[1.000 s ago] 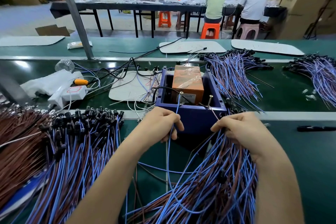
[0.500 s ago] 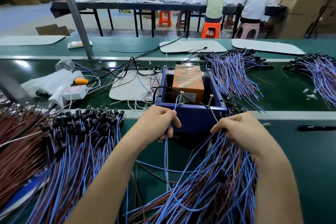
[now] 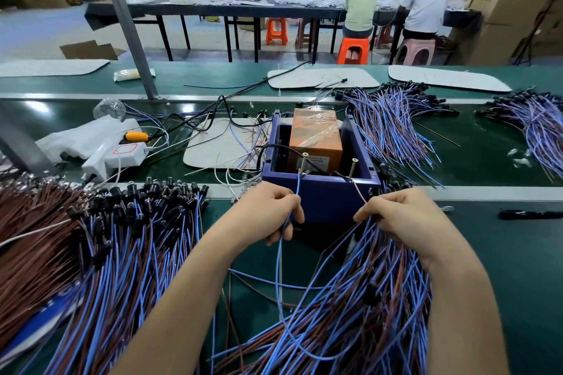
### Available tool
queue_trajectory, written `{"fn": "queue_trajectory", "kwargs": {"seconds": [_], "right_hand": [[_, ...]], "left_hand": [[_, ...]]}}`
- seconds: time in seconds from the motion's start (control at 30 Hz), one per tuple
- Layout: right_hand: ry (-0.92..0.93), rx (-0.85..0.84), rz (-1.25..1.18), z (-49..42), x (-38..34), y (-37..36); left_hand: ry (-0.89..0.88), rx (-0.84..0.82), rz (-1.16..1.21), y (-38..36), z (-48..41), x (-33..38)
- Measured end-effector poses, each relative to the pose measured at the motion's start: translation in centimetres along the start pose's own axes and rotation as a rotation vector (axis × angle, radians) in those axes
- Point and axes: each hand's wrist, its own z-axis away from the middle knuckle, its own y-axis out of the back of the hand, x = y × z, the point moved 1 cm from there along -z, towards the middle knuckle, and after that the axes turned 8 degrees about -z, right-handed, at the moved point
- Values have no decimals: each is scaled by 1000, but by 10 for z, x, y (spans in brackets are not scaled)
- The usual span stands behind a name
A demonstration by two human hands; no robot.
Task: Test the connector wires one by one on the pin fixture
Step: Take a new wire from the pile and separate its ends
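Note:
A dark blue box (image 3: 323,195) serves as the pin fixture, with an orange block (image 3: 315,137) inside and two upright metal pins, the left pin (image 3: 303,163) and the right pin (image 3: 352,168). My left hand (image 3: 268,213) pinches a blue wire (image 3: 297,189) whose end touches the left pin. My right hand (image 3: 405,219) pinches a brown wire (image 3: 358,190) that runs up to the right pin. A loose bundle of blue and brown wires (image 3: 344,320) lies under my right hand.
A big pile of brown and blue wires with black connectors (image 3: 122,222) fills the left. More wire bundles (image 3: 393,125) lie right of the box. A white power strip (image 3: 118,155), cables and a black pen (image 3: 530,215) sit on the green belt. Workers sit far behind.
My left hand has lifted a little with the blue wire toward the left pin. My right hand now holds a brown wire up to the right pin.

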Motion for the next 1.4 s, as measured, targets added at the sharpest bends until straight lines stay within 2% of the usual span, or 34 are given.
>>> {"fn": "queue_trajectory", "kwargs": {"seconds": [0.8, 0.93, 1.03, 1.13, 1.27, 1.4], "right_hand": [[-40, -34, -8, 3, -6, 0], [59, -92, -209, 15, -17, 1], [192, -176, -419, 28, -33, -7], [288, -180, -531, 35, -45, -17], [377, -84, -430, 38, -51, -26], [315, -65, -399, 38, -52, -32]], "left_hand": [[17, -76, -50, 2, 4, 1], [-99, -168, 9, 5, 10, 8], [-249, -284, 159, 4, 20, 18], [-341, -370, 273, 1, 29, 28], [-359, -252, 283, 4, 33, 33], [-385, -174, 257, 11, 35, 31]]}}
